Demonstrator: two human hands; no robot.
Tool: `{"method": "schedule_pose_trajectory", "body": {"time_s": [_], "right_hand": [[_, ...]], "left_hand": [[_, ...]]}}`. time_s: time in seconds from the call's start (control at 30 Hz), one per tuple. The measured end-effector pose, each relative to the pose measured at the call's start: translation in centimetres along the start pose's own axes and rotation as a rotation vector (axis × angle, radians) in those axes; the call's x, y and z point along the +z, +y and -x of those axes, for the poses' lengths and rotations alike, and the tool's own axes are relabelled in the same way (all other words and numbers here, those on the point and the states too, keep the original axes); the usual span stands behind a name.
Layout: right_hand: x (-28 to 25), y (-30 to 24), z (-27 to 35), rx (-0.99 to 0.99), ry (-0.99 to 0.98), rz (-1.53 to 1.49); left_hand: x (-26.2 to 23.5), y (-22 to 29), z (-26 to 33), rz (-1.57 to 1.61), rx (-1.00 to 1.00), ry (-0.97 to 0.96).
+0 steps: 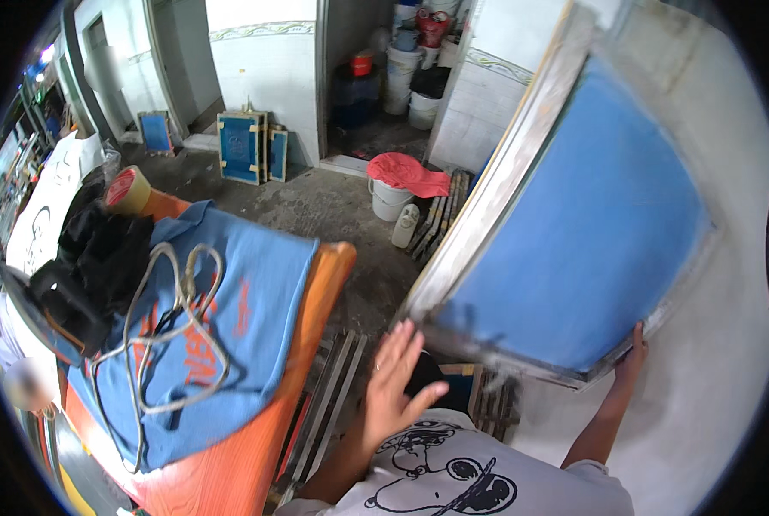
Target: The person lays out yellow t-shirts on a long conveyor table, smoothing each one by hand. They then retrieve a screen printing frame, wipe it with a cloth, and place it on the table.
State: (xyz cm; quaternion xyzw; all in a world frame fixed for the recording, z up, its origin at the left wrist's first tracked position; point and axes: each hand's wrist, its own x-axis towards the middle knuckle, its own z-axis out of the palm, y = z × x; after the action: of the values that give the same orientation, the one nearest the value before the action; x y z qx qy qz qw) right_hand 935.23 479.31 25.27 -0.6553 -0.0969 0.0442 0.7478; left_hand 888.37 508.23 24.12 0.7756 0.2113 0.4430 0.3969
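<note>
— And there it is, beyond the right edge of the orange wood-grain tabletop (337, 267): a large blue rectangular screen (591, 215) in a pale, worn frame, tilted, its left bar running out of view at the top!

— Who's got it?

— The right hand (632, 351), clamped at the lower right corner, most fingers hidden behind the edge! The left hand (395, 378) is spread, just beside the lower left corner. Blur there; I can't tell whether it touches.

— And on the tabletop?

— A blue cloth with red print (264, 258), partly covered by a looped grey cable (187, 288). Toward the left edge, a black bundle (101, 228), its shape hard to make out.
</note>
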Motion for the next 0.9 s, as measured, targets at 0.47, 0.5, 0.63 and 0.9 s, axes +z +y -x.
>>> {"method": "schedule_pose_trajectory", "body": {"time_s": [0.47, 0.5, 0.63, 0.9], "right_hand": [[54.9, 9.9, -18.6, 0.28, -0.505, -0.303], [56.4, 11.0, -18.4, 0.295, -0.513, -0.256], [66.9, 12.2, -19.1, 0.35, -0.669, -0.226], [86.4, 14.1, -14.2, 0.412, -0.895, -0.243]], "left_hand": [[9.6, -19.8, -13.3, 0.363, -0.851, 0.324], [9.8, -20.3, -13.7, 0.377, -0.839, 0.391], [7.5, -20.6, -21.5, 0.499, -0.679, 0.713], [-2.9, -23.9, -30.4, 0.414, -0.075, 1.083]]}}
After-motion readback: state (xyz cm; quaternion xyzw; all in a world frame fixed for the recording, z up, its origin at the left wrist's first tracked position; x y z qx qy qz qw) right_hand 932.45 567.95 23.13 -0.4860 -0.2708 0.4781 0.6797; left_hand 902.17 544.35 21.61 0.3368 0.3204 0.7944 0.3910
